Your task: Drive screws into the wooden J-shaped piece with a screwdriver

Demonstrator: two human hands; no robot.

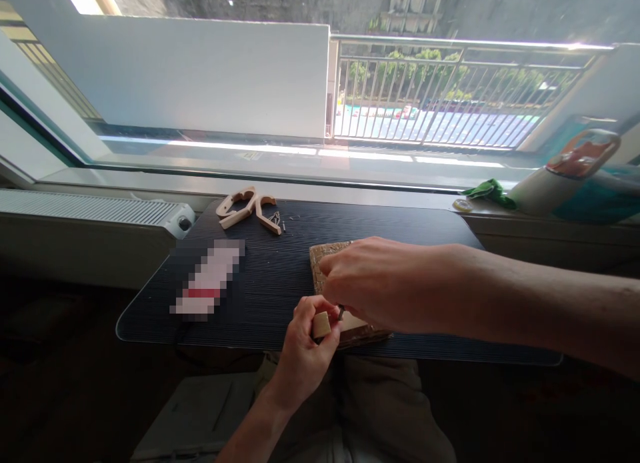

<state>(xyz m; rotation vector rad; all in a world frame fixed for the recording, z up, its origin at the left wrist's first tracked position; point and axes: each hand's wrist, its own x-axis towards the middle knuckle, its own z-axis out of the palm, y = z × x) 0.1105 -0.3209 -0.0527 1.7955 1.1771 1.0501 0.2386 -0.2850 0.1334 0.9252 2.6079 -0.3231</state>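
The left hand (304, 346) is closed around a small wooden block (321, 325), thumb and fingers wrapped so that only the block's pale top face shows. The right hand (387, 284) reaches across from the right, its fingertips pinched on a small dark pin-like piece (341, 311) just beside the block. Both hands work over a rough brown board (326, 255) lying at the near edge of a black wood-grain table (280, 269). Farther back lie cut wooden shapes (247, 208) and a few small screws (277, 217). The table stands before a wide window with a balcony railing (450, 93) outside. The dark piece stands nearly upright, tip down; the block's long axis cannot be told.
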